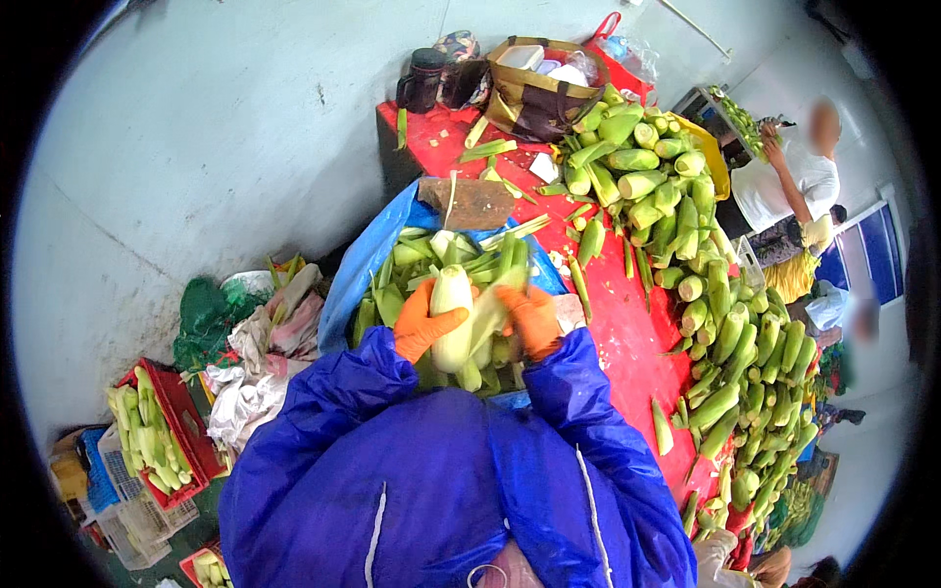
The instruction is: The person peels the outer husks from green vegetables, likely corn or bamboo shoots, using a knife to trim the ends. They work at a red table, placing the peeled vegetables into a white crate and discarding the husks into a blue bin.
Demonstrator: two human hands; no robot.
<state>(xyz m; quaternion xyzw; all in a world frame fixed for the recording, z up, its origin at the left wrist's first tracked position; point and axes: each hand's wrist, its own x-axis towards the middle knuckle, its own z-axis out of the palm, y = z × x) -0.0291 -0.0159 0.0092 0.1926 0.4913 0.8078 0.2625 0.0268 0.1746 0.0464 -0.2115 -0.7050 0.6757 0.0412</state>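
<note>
Orange left grip point(425, 325) is closed around the pale corn ear point(452, 291) near frame centre, the right grip point(533, 320) pinching its husk point(487, 319).

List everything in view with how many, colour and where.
Ear of corn: one, pale green, centre
Husk leaf: one, pale green, just right of the ear
Liner: one, blue, centre
Loose husks: many, green, inside the liner
Block: one, brown, liner's far edge
Table: one, red, centre to right
Corn heap: uncountable ears, green, table's right side
Mug: one, dark, table's far left corner
Carrier bag: one, brown and gold, table's far end
Red crates: at least two, red, lower left
Netting: one bundle, green, left
Cloths: several, mostly white, left
Co-worker: at least one, white shirt, upper right
Jacket: one, blue, lower centre
Left hand: one, orange-gloved, holding the ear
Right hand: one, orange-gloved, blurred, on the leaf
</note>
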